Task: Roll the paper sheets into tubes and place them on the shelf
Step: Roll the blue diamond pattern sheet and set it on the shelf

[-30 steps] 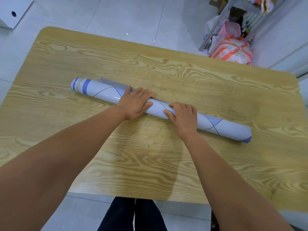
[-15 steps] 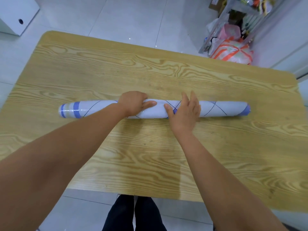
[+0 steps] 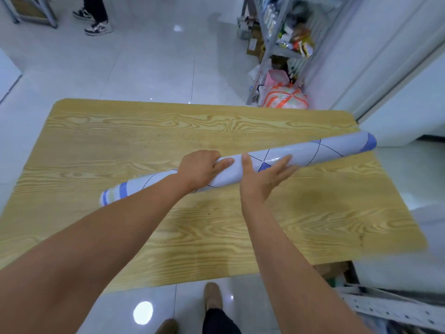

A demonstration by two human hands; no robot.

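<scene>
Held aslant above the yellow wood-grain table (image 3: 120, 145), right end higher: long rolled tube of glossy pale-lilac paper with blue bands (image 3: 313, 153). Gripped near mid-length by the left hand (image 3: 199, 169), fingers curled round it; cradled just beside by the right hand (image 3: 262, 177), fingers straight beneath, thumb laid across. Apparently unfastened, so likely to spring open if the left grip slackens; liable, being so long, to clip the grey metal shelf unit (image 3: 269, 51) when swung toward it

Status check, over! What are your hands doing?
Left hand grips paper tube. Right hand open, steadying it. Tube rolled, tilted over table. No blocker seen.
</scene>
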